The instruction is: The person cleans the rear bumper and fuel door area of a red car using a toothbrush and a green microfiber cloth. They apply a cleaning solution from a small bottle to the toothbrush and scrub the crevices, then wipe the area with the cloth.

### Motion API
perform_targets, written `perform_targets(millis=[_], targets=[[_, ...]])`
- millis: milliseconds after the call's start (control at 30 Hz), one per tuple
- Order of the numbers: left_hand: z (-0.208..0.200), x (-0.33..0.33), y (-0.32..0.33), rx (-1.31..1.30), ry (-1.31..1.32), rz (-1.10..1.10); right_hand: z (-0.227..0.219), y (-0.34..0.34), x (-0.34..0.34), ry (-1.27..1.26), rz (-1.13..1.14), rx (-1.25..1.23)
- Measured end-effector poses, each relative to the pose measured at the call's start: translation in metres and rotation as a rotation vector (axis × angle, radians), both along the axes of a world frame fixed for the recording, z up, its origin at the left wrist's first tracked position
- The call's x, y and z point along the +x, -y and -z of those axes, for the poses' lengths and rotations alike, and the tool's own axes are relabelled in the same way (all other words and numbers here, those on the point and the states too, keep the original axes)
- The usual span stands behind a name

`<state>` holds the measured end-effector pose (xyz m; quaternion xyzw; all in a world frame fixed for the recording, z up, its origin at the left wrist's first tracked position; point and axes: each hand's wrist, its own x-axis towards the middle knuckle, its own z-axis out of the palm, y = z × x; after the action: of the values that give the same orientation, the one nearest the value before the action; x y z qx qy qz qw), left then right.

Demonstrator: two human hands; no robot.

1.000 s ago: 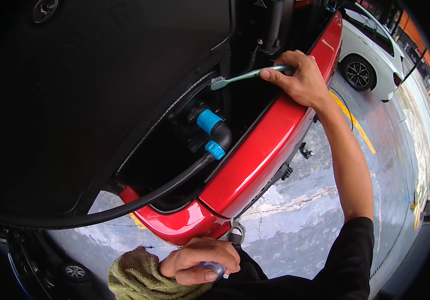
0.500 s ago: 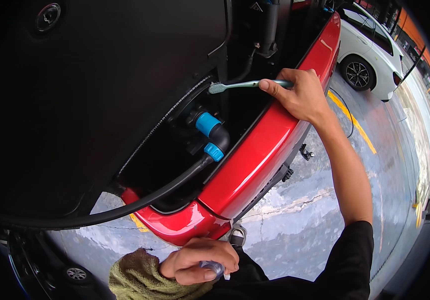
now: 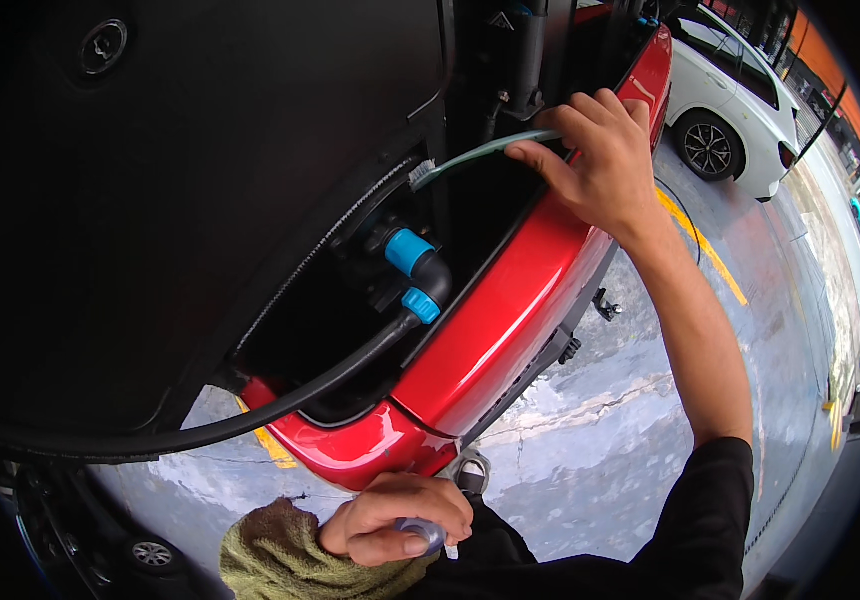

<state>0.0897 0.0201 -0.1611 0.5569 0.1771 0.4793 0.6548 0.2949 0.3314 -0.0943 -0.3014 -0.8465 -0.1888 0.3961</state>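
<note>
A pale green toothbrush (image 3: 485, 152) is gripped near its handle end by my right hand (image 3: 602, 165), above the red vehicle panel. Its bristles touch or nearly touch the upper end of a ribbed black seal strip (image 3: 325, 245) along a dark panel. Low in the picture, my left hand (image 3: 400, 518) is wrapped round a small clear bottle (image 3: 424, 535), mostly hidden by the fingers. An olive towel (image 3: 285, 555) drapes over my left wrist and forearm.
A black hose (image 3: 340, 378) with blue fittings (image 3: 409, 252) crosses the opening between the dark panel (image 3: 200, 180) and the red vehicle panel (image 3: 490, 325). A white car (image 3: 730, 90) stands at far right, a dark car (image 3: 100, 540) at lower left. Yellow lines (image 3: 710, 255) mark the floor.
My right hand has shifted slightly up and left. The toothbrush has turned so its bristles show from the side, nearer the seal strip. My left hand keeps its hold on the bottle.
</note>
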Motion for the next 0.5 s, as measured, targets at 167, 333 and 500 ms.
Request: perform_targets(millis=[167,333,500], targets=[[0.0,-0.001,0.004,-0.011,0.008,-0.007,-0.011,0.015,-0.01,0.121,0.192,-0.735],[0.0,-0.002,0.001,-0.002,0.004,-0.001,0.001,0.011,-0.009,0.02,0.082,-0.385],[0.0,0.001,0.002,-0.008,0.01,-0.012,0.007,-0.003,-0.003,-0.085,-0.042,0.126]])
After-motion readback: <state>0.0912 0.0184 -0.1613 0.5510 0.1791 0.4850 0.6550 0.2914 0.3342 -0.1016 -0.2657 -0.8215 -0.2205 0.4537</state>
